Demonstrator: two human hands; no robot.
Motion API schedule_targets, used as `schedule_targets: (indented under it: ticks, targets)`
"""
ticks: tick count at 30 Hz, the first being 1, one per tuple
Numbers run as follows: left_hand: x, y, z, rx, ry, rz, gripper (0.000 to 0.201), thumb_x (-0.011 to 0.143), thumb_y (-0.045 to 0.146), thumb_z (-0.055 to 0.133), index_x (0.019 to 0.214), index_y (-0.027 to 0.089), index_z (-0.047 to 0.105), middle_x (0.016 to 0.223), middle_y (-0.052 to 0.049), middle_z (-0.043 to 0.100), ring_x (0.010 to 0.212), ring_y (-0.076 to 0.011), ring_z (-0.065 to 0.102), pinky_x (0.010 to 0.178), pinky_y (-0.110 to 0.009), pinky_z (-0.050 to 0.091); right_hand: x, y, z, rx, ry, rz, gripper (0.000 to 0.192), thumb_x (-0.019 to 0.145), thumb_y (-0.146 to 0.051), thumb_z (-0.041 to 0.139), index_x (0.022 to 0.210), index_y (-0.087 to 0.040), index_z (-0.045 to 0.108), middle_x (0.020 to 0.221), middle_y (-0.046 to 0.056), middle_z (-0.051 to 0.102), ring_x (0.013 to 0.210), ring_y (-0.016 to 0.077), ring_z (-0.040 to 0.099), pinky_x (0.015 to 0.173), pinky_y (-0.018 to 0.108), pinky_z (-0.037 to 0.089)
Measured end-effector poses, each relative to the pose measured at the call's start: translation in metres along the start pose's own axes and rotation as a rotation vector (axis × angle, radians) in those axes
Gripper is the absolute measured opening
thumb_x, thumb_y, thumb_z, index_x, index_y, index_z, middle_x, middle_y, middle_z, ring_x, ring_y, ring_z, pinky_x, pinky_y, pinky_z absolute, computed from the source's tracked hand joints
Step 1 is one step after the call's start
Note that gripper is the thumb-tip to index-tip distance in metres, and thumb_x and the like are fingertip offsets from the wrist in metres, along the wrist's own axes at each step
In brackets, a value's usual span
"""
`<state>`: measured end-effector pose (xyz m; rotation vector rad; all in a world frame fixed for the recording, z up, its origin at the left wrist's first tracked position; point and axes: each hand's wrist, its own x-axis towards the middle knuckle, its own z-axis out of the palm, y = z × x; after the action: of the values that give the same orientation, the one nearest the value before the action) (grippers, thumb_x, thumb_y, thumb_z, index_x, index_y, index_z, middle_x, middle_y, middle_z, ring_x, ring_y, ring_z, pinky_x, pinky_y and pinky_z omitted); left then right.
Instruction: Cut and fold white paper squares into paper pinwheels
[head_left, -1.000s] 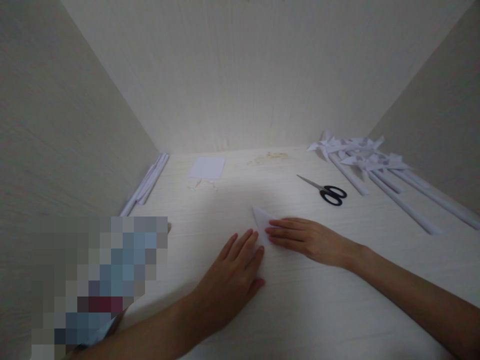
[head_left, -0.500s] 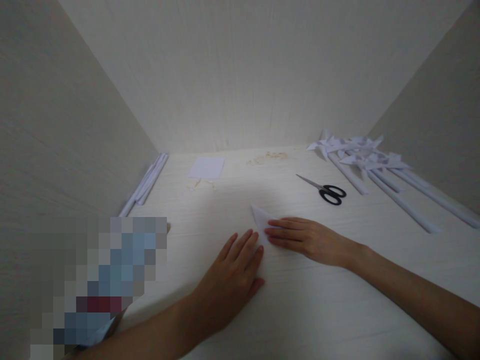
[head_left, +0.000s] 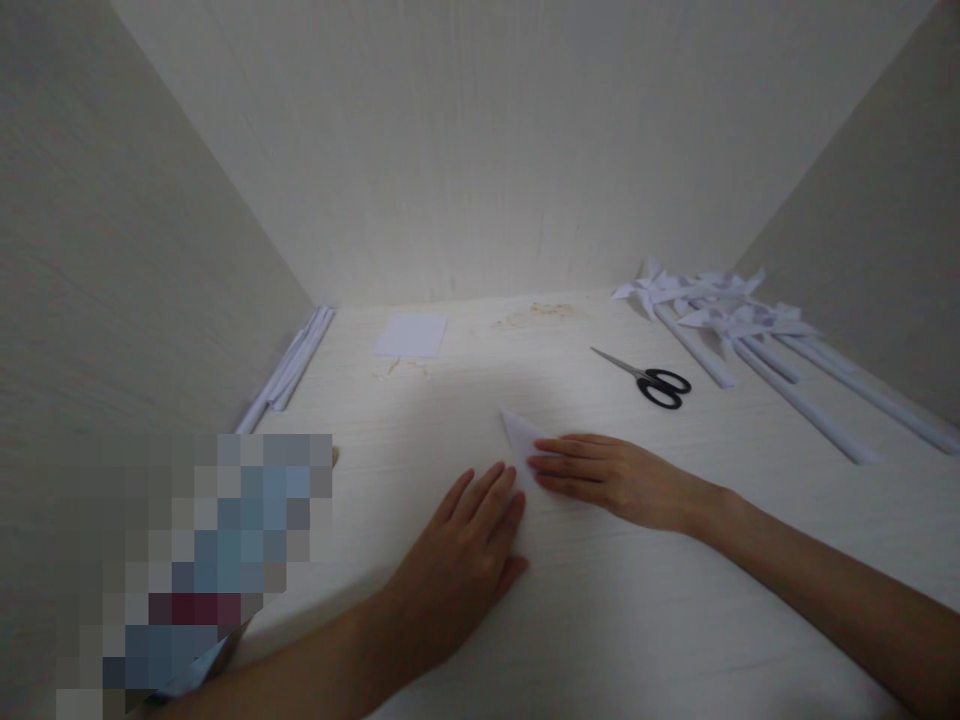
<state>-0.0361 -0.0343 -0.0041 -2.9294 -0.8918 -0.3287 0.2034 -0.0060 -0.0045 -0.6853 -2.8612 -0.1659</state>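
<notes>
Unmoved: flat hands (head_left: 465, 545) on paper (head_left: 520, 435)

Black-handled scissors (head_left: 645, 378) are lying on the pale table (head_left: 600, 620); paper pinwheels (head_left: 720, 310) are resting beyond (far right); rolled paper sticks (head_left: 289, 365) are sitting left; a square sheet (head_left: 411, 336) is lying behind.

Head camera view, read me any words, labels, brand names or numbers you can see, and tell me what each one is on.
No text can be read.
The folded white paper under the left hand and right hand: blank.
The white paper square farther back: blank.
The scissors: no mark legible on the black handles.
The paper pinwheels and rolled paper sticks: plain white.
The pixelated patch at the lower left: unreadable.
</notes>
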Motion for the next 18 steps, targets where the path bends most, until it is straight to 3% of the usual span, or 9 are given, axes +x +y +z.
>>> schedule_targets:
  ticks: [18]
  targets:
    - [0.0004,-0.0001,-0.0003,-0.011,-0.011,-0.006,0.038,0.082,0.029,0.048,0.115,0.010,0.048,0.126,-0.016,0.048,0.121,-0.0273,0.041,0.097,-0.043,0.038,-0.0004,0.0002,0.0008,-0.024,0.016,-0.013,0.032,0.088,-0.014,0.039,0.116,-0.015,0.053,0.126,0.004,0.051,0.122,0.0184,0.040,0.098,0.036,0.042]
